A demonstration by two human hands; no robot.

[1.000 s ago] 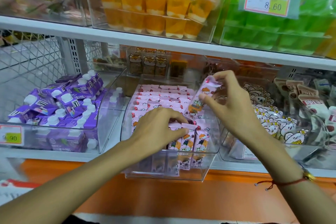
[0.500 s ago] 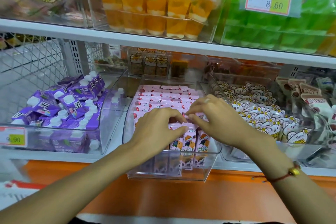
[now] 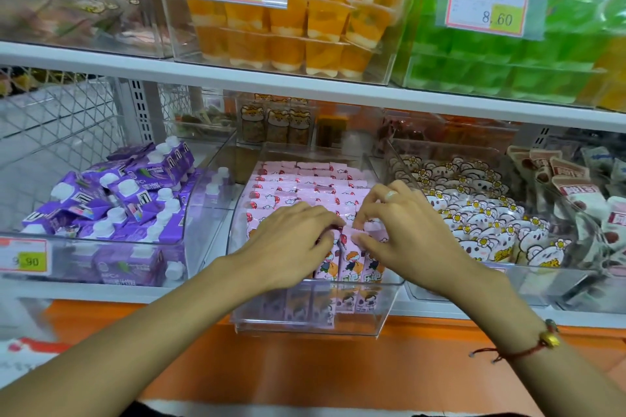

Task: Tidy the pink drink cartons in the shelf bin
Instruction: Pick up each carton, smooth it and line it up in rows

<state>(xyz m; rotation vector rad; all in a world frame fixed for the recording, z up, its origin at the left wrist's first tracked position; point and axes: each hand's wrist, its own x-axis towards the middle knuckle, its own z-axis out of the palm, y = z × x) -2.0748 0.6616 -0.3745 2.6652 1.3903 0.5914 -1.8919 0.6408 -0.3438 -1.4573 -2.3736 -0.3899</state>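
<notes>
A clear shelf bin (image 3: pixel 389 294) on the lower shelf holds several rows of pink drink cartons (image 3: pixel 305 186), standing upright with cartoon figures on their fronts. My left hand (image 3: pixel 288 244) rests on the tops of the front-row cartons, fingers laid across them and thumb at their front. My right hand (image 3: pixel 406 230) is just right of it, thumb and fingers pinching the top flap of one pink carton (image 3: pixel 349 257) that stands in the front row. The hands hide the middle of that row.
A bin of purple cartons with white caps (image 3: pixel 111 200) stands to the left, a bin of white bear pouches (image 3: pixel 474 213) to the right. The white upper shelf board (image 3: pixel 305 85) overhangs the bins, carrying orange jelly cups (image 3: pixel 288 27) and green packs (image 3: pixel 508 61).
My right hand has come down from above the bin with a pink carton and set it into the front row beside my left hand, which stayed put.
</notes>
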